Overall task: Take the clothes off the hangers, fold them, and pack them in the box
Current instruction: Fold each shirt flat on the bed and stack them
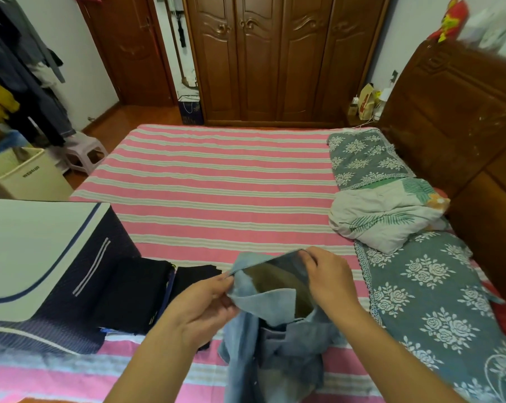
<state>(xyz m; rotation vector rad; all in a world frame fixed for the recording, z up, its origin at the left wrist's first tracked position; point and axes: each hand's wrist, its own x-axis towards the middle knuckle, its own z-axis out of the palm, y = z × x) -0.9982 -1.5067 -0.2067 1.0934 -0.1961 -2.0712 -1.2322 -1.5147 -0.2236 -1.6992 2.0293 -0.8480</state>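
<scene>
I hold a light blue denim shirt (275,344) up by its collar over the near edge of the bed. My left hand (208,303) pinches the collar's left end, and my right hand (327,277) pinches its right end. The shirt's body hangs down, crumpled, between my forearms. A dark navy fabric storage box (80,286) with its white lid flipped open stands on the bed at the left. Folded black clothes (135,295) lie inside it. More clothes hang on a rack (19,82) at the far left.
The pink striped bed (217,181) stretches ahead. A crumpled leaf-print quilt (385,216) and grey floral pillows (362,158) lie along the right by the wooden headboard. A cream bin (28,175) and a pink stool (86,152) stand on the floor at left. A wardrobe stands behind.
</scene>
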